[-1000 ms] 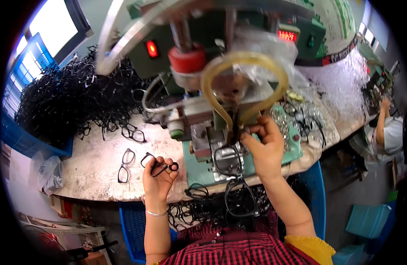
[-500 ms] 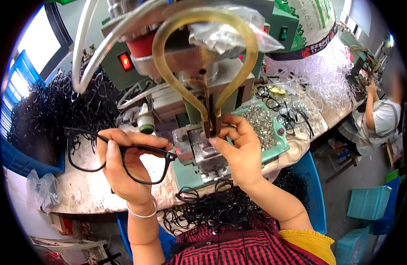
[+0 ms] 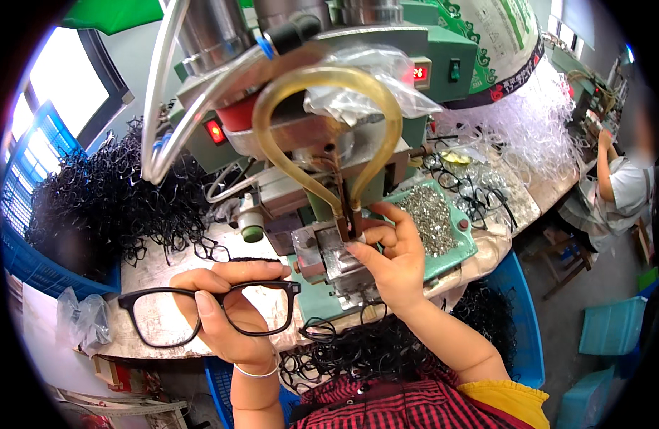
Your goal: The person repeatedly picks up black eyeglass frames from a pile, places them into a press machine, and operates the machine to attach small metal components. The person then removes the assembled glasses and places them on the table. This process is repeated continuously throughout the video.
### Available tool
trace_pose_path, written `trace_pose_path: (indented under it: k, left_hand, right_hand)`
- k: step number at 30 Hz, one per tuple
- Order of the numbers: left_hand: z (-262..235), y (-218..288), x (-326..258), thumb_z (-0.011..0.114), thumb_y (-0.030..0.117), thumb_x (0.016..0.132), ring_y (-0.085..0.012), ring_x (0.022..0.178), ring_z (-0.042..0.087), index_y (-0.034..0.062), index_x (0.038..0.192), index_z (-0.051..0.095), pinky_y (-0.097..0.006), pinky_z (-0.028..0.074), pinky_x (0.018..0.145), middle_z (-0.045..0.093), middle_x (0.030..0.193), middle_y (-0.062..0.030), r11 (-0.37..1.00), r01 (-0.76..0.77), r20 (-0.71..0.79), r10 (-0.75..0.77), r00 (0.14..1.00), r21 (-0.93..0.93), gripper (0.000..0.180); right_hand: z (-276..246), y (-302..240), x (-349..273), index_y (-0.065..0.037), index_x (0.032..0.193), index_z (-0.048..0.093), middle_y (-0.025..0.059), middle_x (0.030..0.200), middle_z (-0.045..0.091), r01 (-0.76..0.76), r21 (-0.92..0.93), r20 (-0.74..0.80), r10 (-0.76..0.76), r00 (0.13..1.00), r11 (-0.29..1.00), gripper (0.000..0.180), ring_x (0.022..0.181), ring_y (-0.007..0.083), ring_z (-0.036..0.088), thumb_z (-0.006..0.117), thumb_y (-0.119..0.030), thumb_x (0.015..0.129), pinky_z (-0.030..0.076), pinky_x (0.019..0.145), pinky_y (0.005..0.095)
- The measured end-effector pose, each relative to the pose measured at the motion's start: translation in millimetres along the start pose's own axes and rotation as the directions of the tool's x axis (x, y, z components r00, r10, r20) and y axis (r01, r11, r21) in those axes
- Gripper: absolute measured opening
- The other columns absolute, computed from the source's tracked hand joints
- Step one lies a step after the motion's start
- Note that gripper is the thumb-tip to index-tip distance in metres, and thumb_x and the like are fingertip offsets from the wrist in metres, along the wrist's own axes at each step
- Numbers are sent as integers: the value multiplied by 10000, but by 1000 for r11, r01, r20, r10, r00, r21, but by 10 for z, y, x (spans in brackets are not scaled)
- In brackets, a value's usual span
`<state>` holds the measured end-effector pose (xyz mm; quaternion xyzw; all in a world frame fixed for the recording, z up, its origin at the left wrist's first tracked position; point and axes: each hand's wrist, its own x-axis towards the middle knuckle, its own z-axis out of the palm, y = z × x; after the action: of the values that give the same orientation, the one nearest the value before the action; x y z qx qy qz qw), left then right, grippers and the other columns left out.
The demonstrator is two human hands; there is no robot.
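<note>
My left hand (image 3: 226,307) grips a black eyeglass frame (image 3: 291,290) by its middle, holding it low over the bench to the left of the machine. The frame's front lies nearly level, with both rims showing. Close to the two upright copper-coloured tips (image 3: 349,223) of the bench machine, my right hand (image 3: 392,250) has its thumb and forefinger drawn together. Whatever sits between those fingertips is too small and hidden to name. Just below them is the machine's metal fixture (image 3: 338,263). A yellowish hose (image 3: 394,121) loops above the tips.
Right of the fixture, a green tray (image 3: 464,247) holds many small metal parts. Black frames pile up in a blue crate (image 3: 54,268) at left and near my lap (image 3: 358,350). Clear plastic pieces (image 3: 519,132) heap at the back right. Another person (image 3: 626,186) works at far right.
My left hand has lowered the eyeglass frame and turned it more level, away from the fixture. My right hand stays by the tips. The whole view has shifted slightly.
</note>
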<state>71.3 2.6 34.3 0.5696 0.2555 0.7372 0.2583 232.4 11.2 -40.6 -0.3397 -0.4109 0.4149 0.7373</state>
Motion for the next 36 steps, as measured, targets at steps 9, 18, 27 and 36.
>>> trace_pose_path:
  k: [9,18,27,36]
  left_hand:
    - [-14,-10,283,274,199,1024,-270,580,631,24,973,379,-281,528,523,637,745,-267,999,31,57,-34,998,44,210]
    - [20,-4,308,299,215,1008,-239,585,616,36,935,411,-276,504,580,619,668,-224,997,77,23,-76,997,-11,223]
    - [-8,-47,279,293,203,1025,-217,609,630,44,951,423,-265,513,553,617,715,-181,995,89,1,-89,996,-51,218]
    - [38,31,299,280,215,1024,-200,539,595,51,961,408,-253,489,469,637,702,-212,990,134,28,-133,991,-33,218]
  right_hand:
    - [-20,-286,100,76,1302,422,107,970,679,-178,-41,53,180,982,983,574,905,124,631,686,93,793,499,824,249]
    - [91,68,-121,46,1209,511,91,947,697,-35,160,-122,55,991,986,417,844,99,639,707,61,841,499,782,215]
    - [100,123,-134,41,1190,536,80,991,700,-51,44,-131,56,990,998,354,905,90,646,676,58,866,498,808,208]
    - [175,-1,-166,42,1219,504,126,1073,681,-80,194,-156,112,981,978,366,965,124,638,656,52,886,501,848,227]
